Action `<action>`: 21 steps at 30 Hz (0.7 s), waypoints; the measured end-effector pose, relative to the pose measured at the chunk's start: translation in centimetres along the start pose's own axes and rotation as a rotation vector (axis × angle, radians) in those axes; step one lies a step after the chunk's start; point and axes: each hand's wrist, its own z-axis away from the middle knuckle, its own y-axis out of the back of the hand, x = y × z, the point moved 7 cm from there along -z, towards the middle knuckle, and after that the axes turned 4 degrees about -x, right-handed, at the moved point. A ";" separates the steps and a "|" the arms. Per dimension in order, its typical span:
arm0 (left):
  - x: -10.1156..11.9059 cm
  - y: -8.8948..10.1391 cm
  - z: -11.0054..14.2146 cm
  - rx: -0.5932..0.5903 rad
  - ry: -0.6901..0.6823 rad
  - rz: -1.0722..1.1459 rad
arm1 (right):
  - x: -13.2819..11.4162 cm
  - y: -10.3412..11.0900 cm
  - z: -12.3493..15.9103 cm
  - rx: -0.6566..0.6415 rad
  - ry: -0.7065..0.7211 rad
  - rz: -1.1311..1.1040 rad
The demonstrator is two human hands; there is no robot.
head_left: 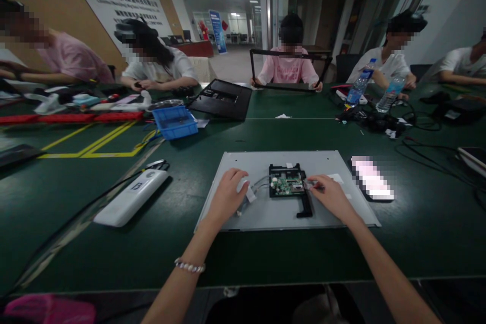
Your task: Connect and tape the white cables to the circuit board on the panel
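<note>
A grey metal panel (326, 162) lies flat on the green table in front of me. A green circuit board (286, 185) in a black holder sits at its middle, with pale wires (260, 182) running off to the left. My left hand (227, 197) rests on the panel, fingers curled over the white connector end of those wires. My right hand (331, 193) is at the board's right edge, fingers pinched on a small thin thing I cannot make out.
A white oblong device (131, 197) lies to the left, a phone (372, 178) to the right. A blue bin (174, 121), a black back cover (222, 98), water bottles (360, 83) and cables (379, 121) stand farther off. Several people sit around the table.
</note>
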 end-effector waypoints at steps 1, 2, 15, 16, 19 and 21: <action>0.4 -0.3 0.0 -0.036 -0.019 -0.016 | 0.0 0.0 0.0 -0.001 0.003 0.003; 0.8 -0.5 0.1 -0.073 -0.034 -0.031 | 0.0 0.0 0.0 -0.001 0.006 0.004; 1.7 -1.8 0.8 -0.276 -0.114 -0.010 | 0.6 -0.2 0.0 -0.042 -0.001 -0.006; 1.7 -1.8 0.7 -0.272 -0.113 -0.003 | 0.5 -0.2 0.0 -0.040 0.000 -0.003; 1.6 -1.5 0.6 -0.236 -0.112 0.016 | 0.3 0.0 0.0 -0.024 -0.001 0.006; 1.6 -1.2 0.5 -0.192 -0.111 0.028 | 0.2 0.2 0.0 -0.013 -0.009 0.011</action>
